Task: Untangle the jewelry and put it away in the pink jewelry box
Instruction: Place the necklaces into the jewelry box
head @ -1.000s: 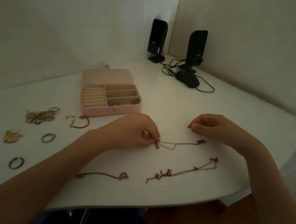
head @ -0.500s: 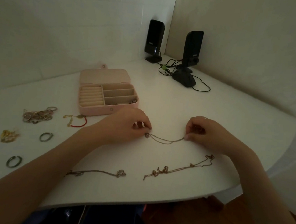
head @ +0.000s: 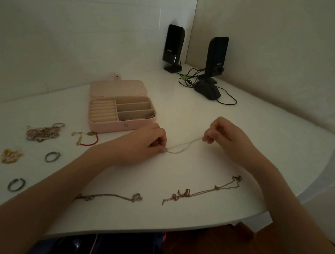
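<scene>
We pinch a thin chain (head: 183, 147) taut between our left hand (head: 142, 142) and right hand (head: 225, 137), the pink jewelry box (head: 121, 109) beyond the left.

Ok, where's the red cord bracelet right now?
In the head view, the red cord bracelet lies on the white table, left of centre, just in front of the pink jewelry box and right of the tangled pile.

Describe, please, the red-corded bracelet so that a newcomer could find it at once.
Start at the open pink box on the white table. Just in front of its left corner lies the bracelet, right of a tangled heap. It alone has a bright red cord, with yellow-green links at one end.
</scene>
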A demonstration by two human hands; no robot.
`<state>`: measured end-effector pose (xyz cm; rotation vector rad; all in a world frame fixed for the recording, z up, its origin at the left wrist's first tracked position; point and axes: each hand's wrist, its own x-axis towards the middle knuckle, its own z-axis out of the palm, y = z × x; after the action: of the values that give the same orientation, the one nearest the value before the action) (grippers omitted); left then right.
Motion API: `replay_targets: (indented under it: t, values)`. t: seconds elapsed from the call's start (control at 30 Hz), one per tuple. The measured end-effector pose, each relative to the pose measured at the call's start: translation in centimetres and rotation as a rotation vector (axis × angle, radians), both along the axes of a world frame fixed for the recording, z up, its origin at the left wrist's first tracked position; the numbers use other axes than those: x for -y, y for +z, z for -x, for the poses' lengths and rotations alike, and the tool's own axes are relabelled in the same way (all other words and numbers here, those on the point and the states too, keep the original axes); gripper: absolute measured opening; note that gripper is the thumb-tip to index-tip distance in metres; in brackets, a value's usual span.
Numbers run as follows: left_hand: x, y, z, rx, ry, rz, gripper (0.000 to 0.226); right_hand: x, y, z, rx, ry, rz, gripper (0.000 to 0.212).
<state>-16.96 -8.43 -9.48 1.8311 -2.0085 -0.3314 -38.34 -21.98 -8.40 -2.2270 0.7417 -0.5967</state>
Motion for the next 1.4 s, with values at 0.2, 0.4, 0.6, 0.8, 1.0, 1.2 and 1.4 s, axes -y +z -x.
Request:
replay_targets:
  t: [0.2,0.4,0.6,0.8,1.0,1.2,1.4]
  values:
    - [-0.3,1.0,-0.1,-0.404,0.164,0.048,0.007,0.3,3.3,-3.9,0.025,0.156,-0.004,0.012]
    - [0.0,3.3,-2.4,-1.043,0.38,0.265,0.018,3.2,5.5,-7.6,0.117,0.115,0.032,0.01]
    - [-0.4,3.2,-5.7,-0.63,0.532,0.379,0.032,4.4,6.1,-11.0,0.013,0.194,0.082,0.012]
    - [-0.9,3.1,-7.4,-0.593,0.628,0.286,0.026,5.2,6.9,-13.4,0.078,0.204,0.096,0.013]
    - [-1.1,3.3,-8.4,-0.659,0.7,0.251,0.027,6.3,7.8,-14.6,0.185,0.194,0.135,0.012]
    - [-1.5,3.9,-8.9,-0.98,0.679,0.206,0.022,7.3,8.2,-14.9,0.26,0.149,0.122,0.013]
    - [-1.7,4.2,-8.9,-1.104,0.633,0.093,0.028,7.2,8.2,-14.6,0.287,0.101,0.097,0.013]
